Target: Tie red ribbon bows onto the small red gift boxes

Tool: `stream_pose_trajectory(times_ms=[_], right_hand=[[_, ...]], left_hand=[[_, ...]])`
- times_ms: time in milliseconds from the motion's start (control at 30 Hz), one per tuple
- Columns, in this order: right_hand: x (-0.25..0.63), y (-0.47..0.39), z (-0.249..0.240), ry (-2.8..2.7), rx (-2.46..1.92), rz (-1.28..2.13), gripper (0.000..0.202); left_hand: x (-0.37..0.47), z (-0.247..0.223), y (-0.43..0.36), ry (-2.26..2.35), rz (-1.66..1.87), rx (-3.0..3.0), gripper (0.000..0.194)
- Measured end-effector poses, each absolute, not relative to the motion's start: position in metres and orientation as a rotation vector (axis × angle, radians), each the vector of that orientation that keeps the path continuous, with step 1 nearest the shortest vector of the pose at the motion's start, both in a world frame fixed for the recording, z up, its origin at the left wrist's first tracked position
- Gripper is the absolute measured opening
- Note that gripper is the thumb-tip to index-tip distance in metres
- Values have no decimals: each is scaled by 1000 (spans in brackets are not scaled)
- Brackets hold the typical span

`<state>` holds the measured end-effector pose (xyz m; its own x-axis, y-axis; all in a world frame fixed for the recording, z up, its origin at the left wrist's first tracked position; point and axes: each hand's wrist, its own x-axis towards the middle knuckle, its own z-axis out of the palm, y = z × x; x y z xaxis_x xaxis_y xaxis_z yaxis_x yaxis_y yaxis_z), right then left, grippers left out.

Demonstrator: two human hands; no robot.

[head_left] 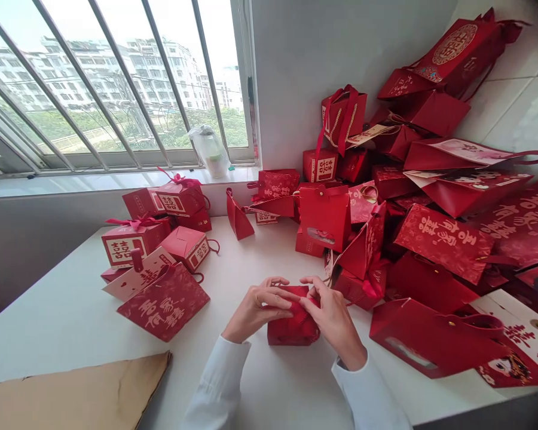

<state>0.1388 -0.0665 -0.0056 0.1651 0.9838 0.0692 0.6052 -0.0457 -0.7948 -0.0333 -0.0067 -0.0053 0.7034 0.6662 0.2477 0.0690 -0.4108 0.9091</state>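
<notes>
A small red gift box sits on the white table directly in front of me. My left hand is on its upper left side, fingers bent across the top. From the right, my right hand grips the top edge, its thumb and index finger close together at the upper middle. The fingertips of both hands nearly meet there. What exactly is pinched on top is partly hidden by the fingers.
A large heap of red gift bags and boxes fills the right side. Another cluster of red boxes stands at left. Brown cardboard lies at the lower left. A plastic-wrapped container stands on the sill by the barred window.
</notes>
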Motion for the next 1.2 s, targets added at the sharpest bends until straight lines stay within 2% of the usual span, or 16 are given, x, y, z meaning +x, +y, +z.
stream_pose_trajectory(times_ms=[233,533,800,900,1200], right_hand=[[139,-67,-7,-1506,-1731,696,32],[142,-67,-4,-1476,-1704,728,30],[168,-62,-16,-1354,-1364,1247,41],[174,-65,-11,-1325,-1323,1346,45],[174,-64,-4,-1436,-1454,1213,33]], left_hand=[[-31,-18,-11,662,924,2001,15],[-28,-29,-6,659,959,1958,18],[-26,-24,-4,640,962,1906,21],[-28,-24,-4,668,937,1831,20],[-30,-18,-4,661,829,1788,18]])
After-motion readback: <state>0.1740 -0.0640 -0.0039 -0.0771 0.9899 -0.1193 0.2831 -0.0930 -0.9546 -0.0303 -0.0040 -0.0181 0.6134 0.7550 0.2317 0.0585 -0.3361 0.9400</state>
